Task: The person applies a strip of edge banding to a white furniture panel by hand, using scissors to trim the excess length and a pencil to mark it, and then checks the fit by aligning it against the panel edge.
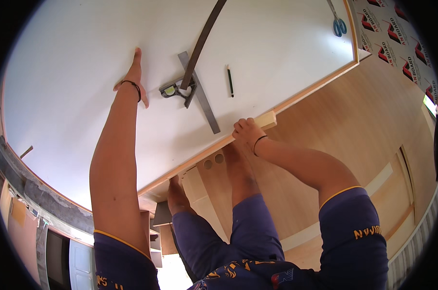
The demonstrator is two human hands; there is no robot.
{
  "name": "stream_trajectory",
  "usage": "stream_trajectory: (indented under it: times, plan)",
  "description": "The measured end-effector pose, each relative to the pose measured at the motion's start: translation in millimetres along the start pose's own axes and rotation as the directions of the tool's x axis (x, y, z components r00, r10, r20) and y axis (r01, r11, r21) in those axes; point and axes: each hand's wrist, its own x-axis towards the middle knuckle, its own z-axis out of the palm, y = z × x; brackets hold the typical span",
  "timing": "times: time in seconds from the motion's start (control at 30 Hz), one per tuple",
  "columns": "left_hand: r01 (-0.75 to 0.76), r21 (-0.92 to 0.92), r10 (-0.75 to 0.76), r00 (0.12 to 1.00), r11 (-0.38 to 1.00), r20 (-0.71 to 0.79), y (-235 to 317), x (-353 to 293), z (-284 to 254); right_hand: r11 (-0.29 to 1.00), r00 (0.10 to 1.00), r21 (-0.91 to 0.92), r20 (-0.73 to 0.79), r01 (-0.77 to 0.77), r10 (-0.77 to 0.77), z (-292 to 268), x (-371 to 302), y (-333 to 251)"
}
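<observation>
Left hand (132,77): fingers extended, laid out against the large white flat panel (83,58); exact spread between fingers cannot be told, hand being seen partly edge-on. Right hand (248,131): fingers curled closely over a pale, straight-edged wooden block (266,120), located at the panel's light-brown edge. Between hands, on panel: steel-bladed combination square with black head (204,104); dark-green pencil with pointed tip (230,81), near the square.
</observation>
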Motion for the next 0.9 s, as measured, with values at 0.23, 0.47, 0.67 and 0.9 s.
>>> stream_trajectory:
  times: [0.23,0.47,0.67,0.9]
  plan:
    - [0.025,0.027,-0.024,1.0,0.999,-0.013,3.5,-6.8,8.6,0.991,0.986,-0.026,0.098,-0.132,0.134,42.0,-47.4,101.8]
    - [0.047,0.051,-0.045,0.998,0.998,-0.044,4.7,5.5,7.9,0.976,0.964,-0.037,0.15,-0.215,0.219,60.2,-76.8,155.9]
    - [0.038,0.036,-0.037,0.998,0.999,-0.052,3.9,5.0,4.8,0.935,0.924,-0.141,0.16,-0.326,0.347,78.8,-99.5,206.2]
    - [0.019,0.011,-0.018,0.991,1.0,-0.133,0.4,-8.2,16.0,0.905,0.883,-0.039,0.205,-0.424,0.423,85.4,-120.1,238.2]
